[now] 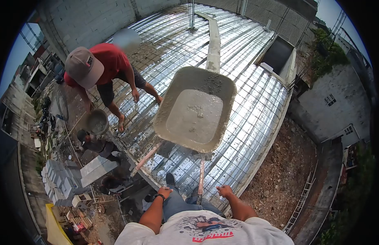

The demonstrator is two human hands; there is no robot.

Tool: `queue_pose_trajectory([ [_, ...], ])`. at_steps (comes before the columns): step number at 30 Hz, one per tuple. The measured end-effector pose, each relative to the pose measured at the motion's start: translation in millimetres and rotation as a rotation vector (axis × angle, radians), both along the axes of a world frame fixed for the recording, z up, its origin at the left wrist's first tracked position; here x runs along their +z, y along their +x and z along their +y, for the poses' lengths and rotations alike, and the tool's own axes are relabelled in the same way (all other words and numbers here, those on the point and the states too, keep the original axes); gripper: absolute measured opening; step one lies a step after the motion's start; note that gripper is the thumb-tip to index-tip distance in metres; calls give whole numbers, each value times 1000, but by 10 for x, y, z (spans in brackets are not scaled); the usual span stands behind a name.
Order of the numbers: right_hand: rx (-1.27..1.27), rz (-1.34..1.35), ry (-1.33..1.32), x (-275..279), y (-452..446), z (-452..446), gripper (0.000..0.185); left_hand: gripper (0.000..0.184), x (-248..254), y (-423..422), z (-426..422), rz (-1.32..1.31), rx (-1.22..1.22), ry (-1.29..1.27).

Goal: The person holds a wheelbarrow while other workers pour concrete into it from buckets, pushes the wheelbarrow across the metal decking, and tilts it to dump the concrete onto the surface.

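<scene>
A wheelbarrow (193, 112) stands in front of me, its grey tray coated with wet cement and a thin wet layer on the bottom. Two worn handles reach toward me: the left handle (147, 157) slants off to the left, while the right handle (201, 176) points at my legs. My left hand (165, 192), with a dark band at the wrist, is beside my thigh, fingers curled and holding nothing visible. To the right of the right handle, my right hand (225, 191) hangs apart from it, fingers loosely curled and nothing seen in them.
A co-worker in a red shirt (112, 61) bends at the deck edge, a hand at a bucket (97, 122) of cement. Below, another person (95, 145) stands near stacked blocks (58, 181). Rebar mesh covers the metal deck (254, 102); an opening (278, 57) lies far right.
</scene>
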State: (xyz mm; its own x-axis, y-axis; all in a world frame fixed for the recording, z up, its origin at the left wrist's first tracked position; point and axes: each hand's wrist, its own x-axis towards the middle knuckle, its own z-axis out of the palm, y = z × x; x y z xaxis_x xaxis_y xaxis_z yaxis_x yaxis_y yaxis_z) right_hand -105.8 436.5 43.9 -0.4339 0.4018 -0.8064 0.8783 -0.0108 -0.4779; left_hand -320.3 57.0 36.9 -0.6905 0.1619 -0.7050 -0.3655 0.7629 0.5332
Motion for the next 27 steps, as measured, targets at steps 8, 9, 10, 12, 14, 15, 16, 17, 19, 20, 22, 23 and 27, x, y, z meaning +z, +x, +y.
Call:
queue_pose_trajectory([
  [8, 37, 29, 62, -146, 7, 31, 41, 44, -35, -30, -54, -30, -17, 30],
  [9, 38, 43, 69, -179, 10, 16, 41, 42, -64, -24, -86, -18, -4, 36],
  [10, 39, 57, 76, -202, 12, 0, 41, 41, -33, -18, -85, -7, 9, 42],
  [12, 77, 57, 112, -252, 11, -44, 42, 38, 28, -31, -80, -2, 40, 58],
  [14, 95, 59, 140, -375, 33, -79, 48, 36, 77, -36, -84, -20, 79, 74],
  [15, 93, 64, 150, -458, 33, -97, 54, 32, 77, -37, -96, 8, 58, 80],
  [16, 93, 67, 159, -506, 53, -126, 60, 27, 20, -51, -132, 36, 38, 86],
  [17, 107, 61, 161, -442, 50, -149, 55, 23, -31, -54, -172, 63, 20, 90],
  [19, 133, 48, 162, -289, -14, -144, 44, 21, -98, -39, -244, 102, 6, 52],
  [20, 108, 46, 108, -257, -21, -138, 42, 20, -99, -41, -264, 95, 10, 36],
  [22, 66, 86, 113, -251, -24, -166, 40, 25, -112, -29, -299, 68, 26, 13],
  [23, 46, 106, 117, -274, -14, -174, 40, 30, -124, -21, -319, 47, 41, 5],
  [27, 42, 38, 67, -44, -70, -167, 38, 40, -29, 29, -307, -14, 110, 14],
])
